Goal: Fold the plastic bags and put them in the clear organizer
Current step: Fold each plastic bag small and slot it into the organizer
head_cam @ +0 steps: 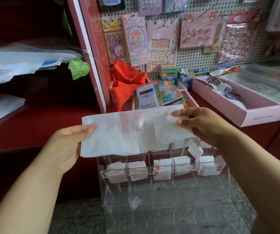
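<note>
A white plastic bag (132,132) with red print is folded into a long flat strip and held level in the air. My left hand (68,144) grips its left end, thumb on top. My right hand (201,124) pinches its right end, where the bag's handles dangle below. Directly under the bag stands the clear organizer (166,188), a see-through acrylic box with divided compartments. Several folded white bags (162,169) sit in its upper compartments; the bag hides the back row.
A red counter (39,125) lies at left, with stacked clear plastic packets (17,61) on shelves. Behind are a pegboard of sticker packs (198,29), red cloth (125,83), a calculator (147,97) and a pink tray (234,105). Grey floor shows below.
</note>
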{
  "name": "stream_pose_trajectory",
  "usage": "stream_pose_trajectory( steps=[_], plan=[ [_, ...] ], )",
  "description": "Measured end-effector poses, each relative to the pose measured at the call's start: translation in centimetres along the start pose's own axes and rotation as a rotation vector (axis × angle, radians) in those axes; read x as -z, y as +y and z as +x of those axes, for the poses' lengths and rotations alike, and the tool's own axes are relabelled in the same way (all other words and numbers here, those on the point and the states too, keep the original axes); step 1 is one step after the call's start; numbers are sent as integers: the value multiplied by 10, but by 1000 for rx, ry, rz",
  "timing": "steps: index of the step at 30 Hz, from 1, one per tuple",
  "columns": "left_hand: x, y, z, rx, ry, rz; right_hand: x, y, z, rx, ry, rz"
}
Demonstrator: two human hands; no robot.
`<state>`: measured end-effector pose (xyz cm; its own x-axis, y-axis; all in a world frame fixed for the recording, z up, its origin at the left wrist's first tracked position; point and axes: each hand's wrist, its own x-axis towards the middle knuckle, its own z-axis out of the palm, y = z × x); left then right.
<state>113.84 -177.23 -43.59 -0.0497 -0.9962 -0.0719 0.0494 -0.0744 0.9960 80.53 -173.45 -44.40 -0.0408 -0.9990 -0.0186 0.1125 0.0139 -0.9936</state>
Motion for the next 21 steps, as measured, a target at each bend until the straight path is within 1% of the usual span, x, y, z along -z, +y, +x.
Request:
stream_pose_trajectory(
  steps=[2,4,8,14,18,21],
  plan=[
    [1,0,-1,6,-61,18,3,1,1,-9,-36,-15],
    [0,0,-3,-23,-82,64,5,2,3,0,-27,-38],
    [1,-1,-2,-60,-40,154,8,7,3,46,22,-81],
    [2,2,-3,-89,-67,227,12,8,7,47,63,-231],
    [4,1,1,-116,-24,222,14,9,8,61,74,-228],
    [7,-1,2,-145,-3,232,13,8,8,101,115,-218]
  ],
)
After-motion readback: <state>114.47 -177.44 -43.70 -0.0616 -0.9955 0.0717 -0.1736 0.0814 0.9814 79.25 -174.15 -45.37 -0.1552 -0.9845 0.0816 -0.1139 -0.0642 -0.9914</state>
